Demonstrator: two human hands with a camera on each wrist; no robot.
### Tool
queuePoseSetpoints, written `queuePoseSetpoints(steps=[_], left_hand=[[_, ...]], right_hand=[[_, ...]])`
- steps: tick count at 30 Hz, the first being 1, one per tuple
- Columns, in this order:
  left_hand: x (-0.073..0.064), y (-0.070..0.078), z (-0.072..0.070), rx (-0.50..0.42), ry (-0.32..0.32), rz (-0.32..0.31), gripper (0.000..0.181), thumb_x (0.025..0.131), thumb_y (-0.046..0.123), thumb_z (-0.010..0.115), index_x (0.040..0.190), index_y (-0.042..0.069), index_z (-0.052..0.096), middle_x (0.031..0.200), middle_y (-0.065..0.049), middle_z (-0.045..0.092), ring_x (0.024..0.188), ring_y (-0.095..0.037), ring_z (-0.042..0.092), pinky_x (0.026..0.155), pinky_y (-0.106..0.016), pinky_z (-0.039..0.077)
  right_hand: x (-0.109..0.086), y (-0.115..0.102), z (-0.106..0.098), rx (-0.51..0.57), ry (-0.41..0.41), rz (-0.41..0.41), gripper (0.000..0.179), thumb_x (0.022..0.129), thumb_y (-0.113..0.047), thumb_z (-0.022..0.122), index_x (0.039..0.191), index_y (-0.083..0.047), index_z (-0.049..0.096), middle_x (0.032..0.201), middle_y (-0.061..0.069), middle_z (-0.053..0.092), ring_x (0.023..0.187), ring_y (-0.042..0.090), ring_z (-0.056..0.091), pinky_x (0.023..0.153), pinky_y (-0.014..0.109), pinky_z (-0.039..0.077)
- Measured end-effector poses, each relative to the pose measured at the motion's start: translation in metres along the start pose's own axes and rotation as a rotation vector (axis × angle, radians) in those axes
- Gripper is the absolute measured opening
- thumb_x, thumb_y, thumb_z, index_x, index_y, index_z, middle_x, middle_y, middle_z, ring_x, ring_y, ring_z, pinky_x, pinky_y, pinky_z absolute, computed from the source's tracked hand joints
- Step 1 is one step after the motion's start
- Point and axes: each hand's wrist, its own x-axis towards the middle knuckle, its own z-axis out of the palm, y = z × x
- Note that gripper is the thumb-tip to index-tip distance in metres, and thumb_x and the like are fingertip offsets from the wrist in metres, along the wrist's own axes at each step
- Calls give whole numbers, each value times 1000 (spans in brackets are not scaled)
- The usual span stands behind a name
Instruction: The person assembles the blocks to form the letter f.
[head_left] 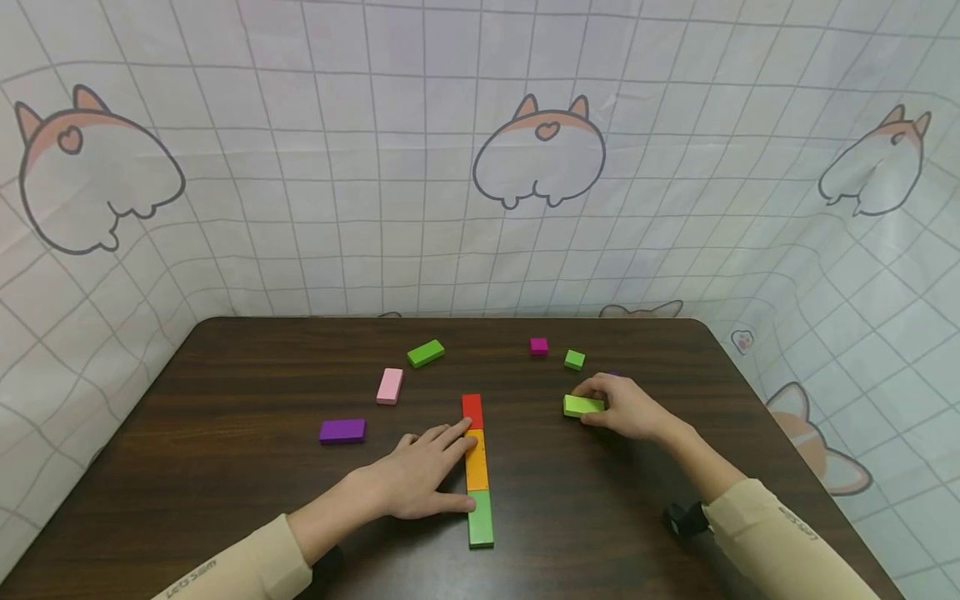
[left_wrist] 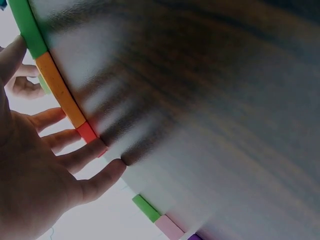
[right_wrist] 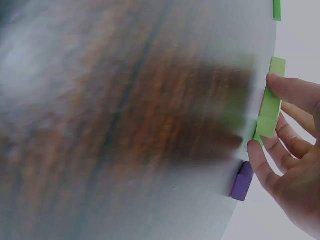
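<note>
Now | right hand (head_left: 628,408) pinches oblong lime block (head_left: 581,407) | left hand (head_left: 412,477) splayed on straight block-strip (head_left: 477,468)

White gridded cloth (head_left: 337,167) with animal drawings (head_left: 538,158) hangs behind a dark table (head_left: 202,467).

The dark, wood-grained bench (head_left: 247,367) spans the lower frame. A red block (head_left: 472,407), an orange block (head_left: 477,468) and a green block (head_left: 482,527) form 1 line at lower centre; a purple block (head_left: 342,432), a pink block (head_left: 390,387) and a leaf-green block (head_left: 426,353) lie left of centre, a magenta block (head_left: 538,346), a small green block (head_left: 574,360) and a violet block (right_wrist: 241,187) right of centre.
</note>
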Motion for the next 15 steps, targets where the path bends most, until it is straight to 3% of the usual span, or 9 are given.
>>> queuePoseSetpoints(steps=[15], left_hand=[[-1, 1, 0, 5, 5, 1, 86, 95, 64, 61, 159, 12, 38, 169, -8, 20, 149, -32, 30, 106, -64, 34]], right_hand=[[17, -18, -3, 7, -15, -22, 31, 89, -11, 81, 119, -9, 72, 108, -2, 66, 94, 19, 57, 80, 38, 48]])
